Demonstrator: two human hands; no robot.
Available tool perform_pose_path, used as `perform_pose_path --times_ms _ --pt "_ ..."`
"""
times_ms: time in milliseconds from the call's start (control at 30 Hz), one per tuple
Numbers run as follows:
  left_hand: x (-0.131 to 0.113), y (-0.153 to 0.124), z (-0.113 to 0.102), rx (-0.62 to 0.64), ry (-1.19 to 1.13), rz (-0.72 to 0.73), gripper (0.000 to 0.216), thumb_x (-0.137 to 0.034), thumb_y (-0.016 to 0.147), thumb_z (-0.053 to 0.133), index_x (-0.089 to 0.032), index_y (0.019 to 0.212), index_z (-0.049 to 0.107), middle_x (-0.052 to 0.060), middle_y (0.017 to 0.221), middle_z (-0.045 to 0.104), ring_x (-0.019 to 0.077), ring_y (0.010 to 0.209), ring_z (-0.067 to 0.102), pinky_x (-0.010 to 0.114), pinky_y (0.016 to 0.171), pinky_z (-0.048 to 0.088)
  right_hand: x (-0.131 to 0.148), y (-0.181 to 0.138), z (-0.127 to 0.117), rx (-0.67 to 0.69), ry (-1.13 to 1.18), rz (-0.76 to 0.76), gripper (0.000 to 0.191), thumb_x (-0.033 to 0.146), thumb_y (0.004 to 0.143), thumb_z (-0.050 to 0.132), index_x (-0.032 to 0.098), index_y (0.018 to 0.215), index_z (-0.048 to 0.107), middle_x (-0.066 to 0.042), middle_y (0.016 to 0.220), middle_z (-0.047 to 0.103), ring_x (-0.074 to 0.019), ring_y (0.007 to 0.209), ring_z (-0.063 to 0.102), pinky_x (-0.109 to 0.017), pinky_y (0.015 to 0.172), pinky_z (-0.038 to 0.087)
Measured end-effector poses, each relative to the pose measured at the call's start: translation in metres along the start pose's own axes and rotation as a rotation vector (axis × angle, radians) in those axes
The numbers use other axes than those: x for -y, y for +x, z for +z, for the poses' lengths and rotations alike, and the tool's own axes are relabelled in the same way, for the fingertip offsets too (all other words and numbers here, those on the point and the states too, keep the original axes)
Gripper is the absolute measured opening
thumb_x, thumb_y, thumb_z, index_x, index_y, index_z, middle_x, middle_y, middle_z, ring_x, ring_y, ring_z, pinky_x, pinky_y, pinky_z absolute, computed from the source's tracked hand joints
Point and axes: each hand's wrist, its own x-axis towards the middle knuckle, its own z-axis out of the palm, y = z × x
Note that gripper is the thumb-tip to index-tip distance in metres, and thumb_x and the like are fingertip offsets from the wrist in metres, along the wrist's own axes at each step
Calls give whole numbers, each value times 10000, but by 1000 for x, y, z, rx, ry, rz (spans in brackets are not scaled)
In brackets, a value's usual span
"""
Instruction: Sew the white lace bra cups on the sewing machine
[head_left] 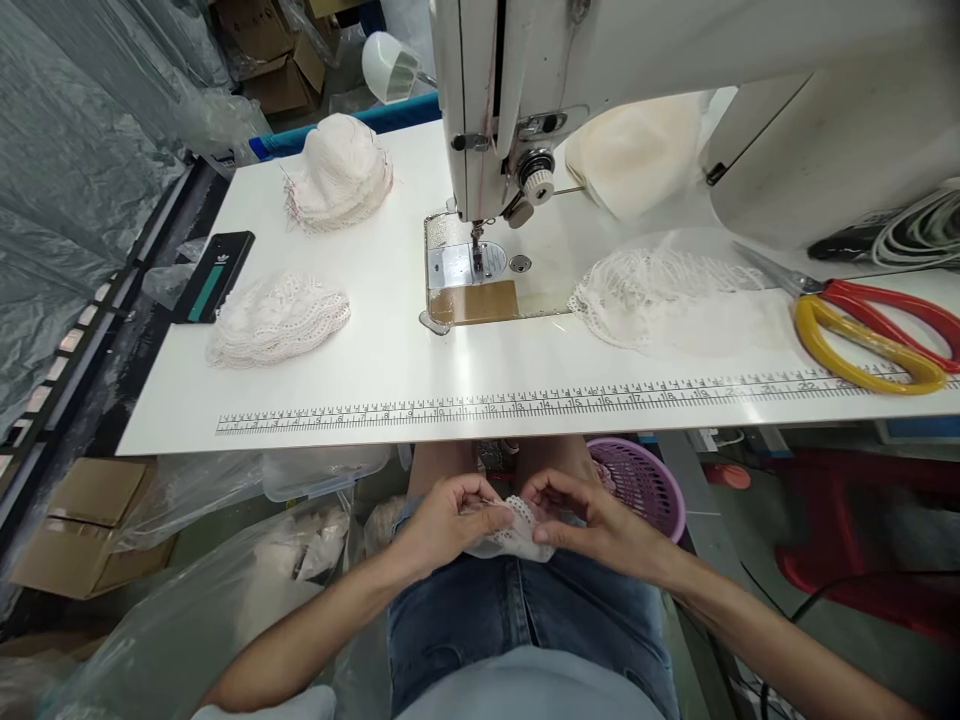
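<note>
Over my lap, just below the table's front edge, both hands pinch a piece of white lace fabric (516, 538). My left hand (461, 520) grips its left side between thumb and fingers. The right side is held the same way by my right hand (581, 512). Part of the lace is hidden behind my fingers. Above on the white table, the sewing machine (480, 130) stands with its needle over the metal plate (465, 265). A pile of white lace pieces (660, 300) lies to the right of the plate.
Red and yellow scissors (862, 330) lie at the table's right. Two stacks sit at the left: cream cup-shaped pieces (339, 172) and flat lace pieces (279, 318). Beside them is a dark phone-like case (214, 277). A printed ruler (562, 402) runs along the front edge, above a purple basket (667, 490).
</note>
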Motion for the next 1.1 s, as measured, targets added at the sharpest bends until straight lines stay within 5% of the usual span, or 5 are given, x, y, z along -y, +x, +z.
perform_pose_path --times_ms 200,533,767,967,1100 --pt "3 -1 0 -24 130 55 243 -373 735 665 -132 755 644 30 695 660 119 631 580 176 551 397 3 6 11 -123 -159 -41 201 376 855 549 189 781 539 20 689 516 -108 613 457 -212 536 360" --pt "7 1 -1 -44 48 -68 271 -350 644 730 -118 764 659 46 692 669 133 610 573 194 544 403 -7 1 15 -362 -526 -304 164 262 885 521 193 746 469 -44 888 551 -137 753 552 -234 618 428" --pt "4 0 -2 -45 34 -79 249 -334 664 711 -113 764 653 31 653 658 100 548 524 188 522 365 1 -4 17 -322 -660 -480 70 188 888 504 191 823 528 -68 934 502 -136 779 553 -237 634 435" --pt "1 -2 -2 -34 77 -35 264 -363 670 707 -118 752 657 42 673 675 119 589 563 181 522 375 -1 -2 14 -257 -525 -396 71 192 909 466 205 879 529 -80 1027 563 -158 917 580 -246 709 454" --pt "-3 -3 -2 -36 96 -48 238 -329 656 716 -120 759 668 42 681 685 129 601 589 181 531 400 -4 -2 15 -237 -382 -256 79 235 915 467 211 856 514 -35 898 604 -144 846 585 -218 677 446"
